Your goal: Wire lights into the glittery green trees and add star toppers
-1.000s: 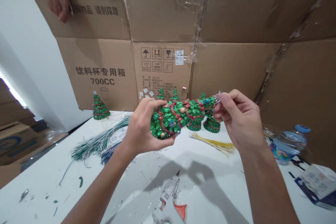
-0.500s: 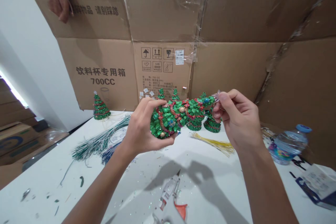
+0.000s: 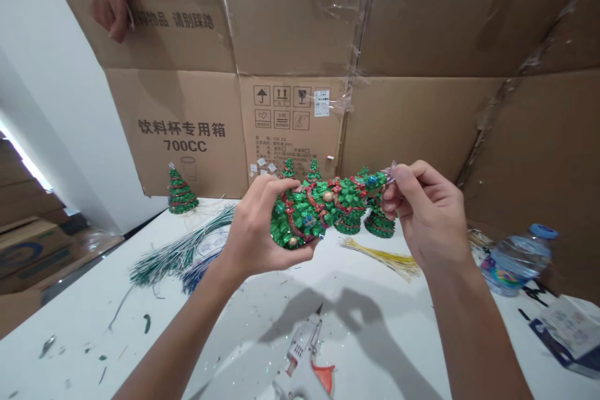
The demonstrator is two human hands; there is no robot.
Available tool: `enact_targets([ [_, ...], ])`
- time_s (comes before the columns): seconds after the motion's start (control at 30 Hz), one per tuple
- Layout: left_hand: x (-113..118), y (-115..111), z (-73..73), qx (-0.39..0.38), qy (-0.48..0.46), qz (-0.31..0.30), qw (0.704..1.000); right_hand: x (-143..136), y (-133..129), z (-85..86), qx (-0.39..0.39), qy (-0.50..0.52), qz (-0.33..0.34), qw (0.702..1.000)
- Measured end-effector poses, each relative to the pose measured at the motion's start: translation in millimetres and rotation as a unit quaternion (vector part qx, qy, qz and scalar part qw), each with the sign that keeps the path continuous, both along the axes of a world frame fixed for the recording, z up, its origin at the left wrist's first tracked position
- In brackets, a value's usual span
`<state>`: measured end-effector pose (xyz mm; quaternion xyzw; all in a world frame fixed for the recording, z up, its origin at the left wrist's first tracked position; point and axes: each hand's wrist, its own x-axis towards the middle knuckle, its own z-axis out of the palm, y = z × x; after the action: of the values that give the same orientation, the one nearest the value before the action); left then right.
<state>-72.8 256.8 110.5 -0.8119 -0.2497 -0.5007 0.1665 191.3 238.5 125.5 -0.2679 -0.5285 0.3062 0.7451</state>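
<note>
My left hand point(image 3: 255, 228) is wrapped round the wide base of a small green Christmas tree point(image 3: 323, 206), which lies tilted on its side above the table. Red garlands, gold balls and blue ornaments cover the tree. Its narrow tip points right, toward my right hand point(image 3: 426, 212). Between that hand's thumb and fingers is a pale pinkish star point(image 3: 390, 172), touching the treetop. Whether the star is fixed to the tip I cannot tell. Below the hands a hot glue gun point(image 3: 304, 356) with an orange trigger rests on the white table.
More small trees point(image 3: 182, 190) stand at the back. Bundles of green wires point(image 3: 173, 256) and yellow wires point(image 3: 379, 256) lie on the table point(image 3: 225, 337). To the right are a water bottle point(image 3: 518, 259) and a box point(image 3: 567, 331). Another person's hand point(image 3: 111, 9) grips the cardboard screen point(image 3: 290, 31).
Both hands hold nearly the same pose, with the tree and star still between them. The whole view has shifted very slightly.
</note>
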Motion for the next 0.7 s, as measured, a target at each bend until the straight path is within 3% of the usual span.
enact_targets([
  [0.7, 7.2, -0.8, -4.4, -0.005, -0.019, 0.007, 1.0, -11.1, 2.4, -2.3, -0.009, -0.001, -0.013, 1.0],
])
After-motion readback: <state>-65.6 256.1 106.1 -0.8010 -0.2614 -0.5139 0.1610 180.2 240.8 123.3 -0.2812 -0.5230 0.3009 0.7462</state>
